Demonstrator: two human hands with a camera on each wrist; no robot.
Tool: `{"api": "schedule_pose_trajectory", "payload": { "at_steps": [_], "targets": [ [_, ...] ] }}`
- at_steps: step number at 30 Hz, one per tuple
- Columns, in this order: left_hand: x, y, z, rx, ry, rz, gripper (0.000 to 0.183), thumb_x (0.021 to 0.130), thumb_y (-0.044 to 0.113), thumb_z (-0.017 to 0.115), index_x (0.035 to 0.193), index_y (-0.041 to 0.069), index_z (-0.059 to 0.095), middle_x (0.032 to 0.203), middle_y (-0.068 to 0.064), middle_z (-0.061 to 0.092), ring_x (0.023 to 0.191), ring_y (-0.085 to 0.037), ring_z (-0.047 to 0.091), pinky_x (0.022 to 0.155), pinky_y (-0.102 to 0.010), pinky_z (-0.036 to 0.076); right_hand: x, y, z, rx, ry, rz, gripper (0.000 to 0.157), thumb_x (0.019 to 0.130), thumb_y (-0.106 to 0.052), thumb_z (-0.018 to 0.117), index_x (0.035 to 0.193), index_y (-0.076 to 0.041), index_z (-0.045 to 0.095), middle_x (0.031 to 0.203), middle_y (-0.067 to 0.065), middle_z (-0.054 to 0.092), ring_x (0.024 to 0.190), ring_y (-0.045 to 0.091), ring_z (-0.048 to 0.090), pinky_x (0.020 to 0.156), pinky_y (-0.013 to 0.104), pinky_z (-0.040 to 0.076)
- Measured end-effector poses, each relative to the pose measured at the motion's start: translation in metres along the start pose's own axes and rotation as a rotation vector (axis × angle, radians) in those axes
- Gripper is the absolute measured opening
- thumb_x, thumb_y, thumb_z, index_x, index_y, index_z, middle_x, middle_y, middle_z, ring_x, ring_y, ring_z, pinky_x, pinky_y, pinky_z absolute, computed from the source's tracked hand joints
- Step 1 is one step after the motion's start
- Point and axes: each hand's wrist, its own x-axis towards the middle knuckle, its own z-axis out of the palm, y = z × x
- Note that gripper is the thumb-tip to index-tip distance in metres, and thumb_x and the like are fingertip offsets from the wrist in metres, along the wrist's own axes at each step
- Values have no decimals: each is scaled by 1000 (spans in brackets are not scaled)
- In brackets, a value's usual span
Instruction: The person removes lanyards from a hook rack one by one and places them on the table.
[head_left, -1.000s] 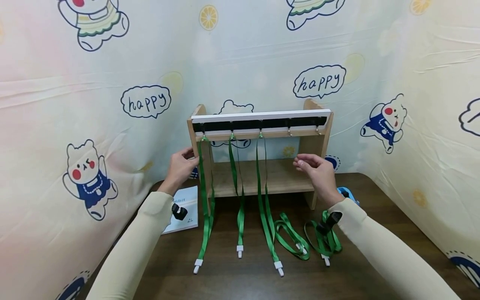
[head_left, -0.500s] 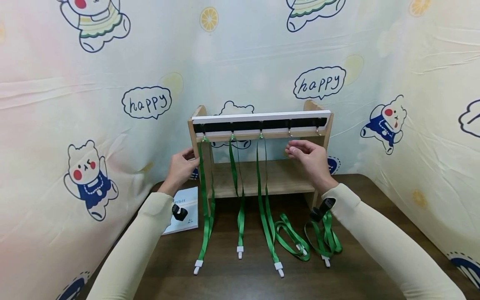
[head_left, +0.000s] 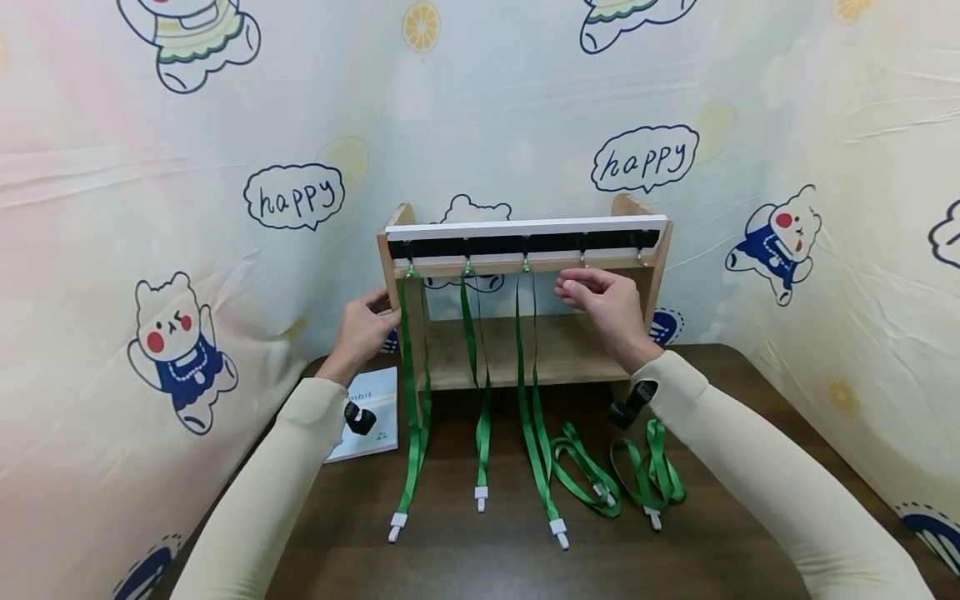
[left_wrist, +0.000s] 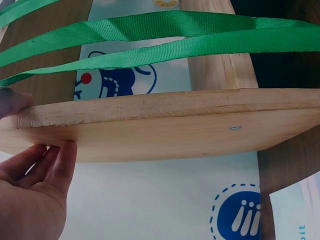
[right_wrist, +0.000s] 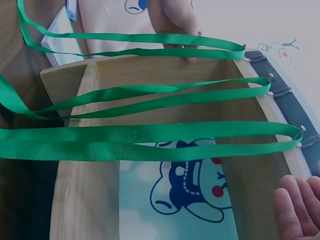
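Note:
A wooden rack (head_left: pixel 570 350) stands on the table, with a black strip of hooks along its top bar. Three green lanyards hang from its left hooks: the leftmost (head_left: pixel 409 425), the middle one (head_left: pixel 482 437) and the third (head_left: pixel 522 375). My left hand (head_left: pixel 363 329) grips the rack's left side panel (left_wrist: pixel 165 137), thumb on one face and fingers on the other. Just below the fourth hook (head_left: pixel 584 260) is my right hand (head_left: pixel 611 312), with nothing visible in it; its fingers (right_wrist: pixel 287 207) are slightly bent. The fifth hook (head_left: pixel 641 256) bears no lanyard.
Two folded green lanyards, one looped (head_left: pixel 573 454) and one bundled (head_left: pixel 662 471), lie on the brown table (head_left: pixel 480 558) in front of the rack's right half. A pale blue booklet (head_left: pixel 375 412) lies at the left. Printed cloth surrounds the table.
My right hand has moved left and upward, from in front of the rack's right side to just under the fourth hook. The left hand keeps its grip on the side panel.

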Motion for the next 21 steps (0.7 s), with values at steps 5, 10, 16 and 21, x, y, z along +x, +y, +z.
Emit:
{"api": "schedule_pose_trajectory", "payload": {
  "at_steps": [5, 10, 16, 21],
  "targets": [
    [1, 1, 0, -3, -3, -6, 67, 92, 42, 73, 148, 11, 52, 145, -15, 58, 133, -32, 54, 113, -50, 47, 2, 0, 8, -12, -8, -22, 30, 98, -21, 68, 123, -6, 71, 124, 16, 72, 103, 16, 75, 88, 21, 59],
    [0, 1, 0, -10, 2, -7, 65, 93, 41, 72, 148, 11, 52, 144, -15, 59, 132, -32, 55, 113, -51, 47, 5, -1, 17, -30, -10, -45, 29, 98, -21, 67, 124, -8, 71, 124, 14, 72, 105, 15, 74, 89, 21, 59],
    [-1, 0, 1, 0, 0, 6, 65, 93, 39, 72, 148, 11, 52, 144, -16, 59, 132, -33, 55, 113, -51, 47, 8, -3, 28, -103, -2, -16, 28, 97, -24, 69, 123, -14, 72, 123, 8, 74, 109, 22, 73, 92, 27, 60],
    [0, 1, 0, -8, -3, 11, 63, 94, 36, 72, 147, 9, 52, 144, -16, 59, 133, -32, 55, 113, -51, 48, 9, -6, 36, -150, -10, -5, 29, 97, -28, 69, 124, -18, 72, 122, 5, 75, 110, 20, 72, 97, 34, 59]
  ]
}}
